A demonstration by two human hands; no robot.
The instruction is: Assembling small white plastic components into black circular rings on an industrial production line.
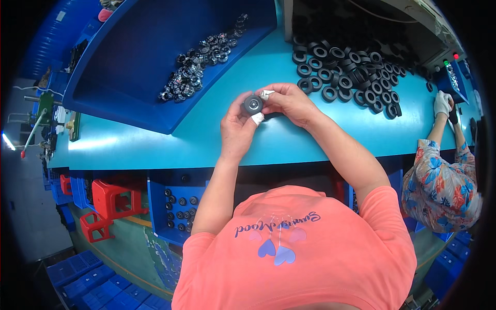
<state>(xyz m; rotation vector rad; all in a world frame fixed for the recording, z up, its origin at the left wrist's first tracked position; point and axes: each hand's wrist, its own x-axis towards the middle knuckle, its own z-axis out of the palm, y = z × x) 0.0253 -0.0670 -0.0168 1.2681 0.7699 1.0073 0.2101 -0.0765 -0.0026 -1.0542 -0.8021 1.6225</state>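
Above the turquoise tabletop I hold a small toy wheel, a black tyre around a silvery hub. My left hand is closed around its left and lower side. My right hand pinches it from the right, thumb and fingers against the rim. White wraps cover some of my fingertips. Something dark shows under my right hand, too hidden to name. To the right lies a heap of loose black tyres. Shiny wheel hubs are piled in the blue tray at the left.
A blue bin below the table edge holds several finished wheels. Red stools stand at lower left. At the right, a co-worker in a floral top works with a white-gloved hand. A grey-framed opening borders the tyre heap.
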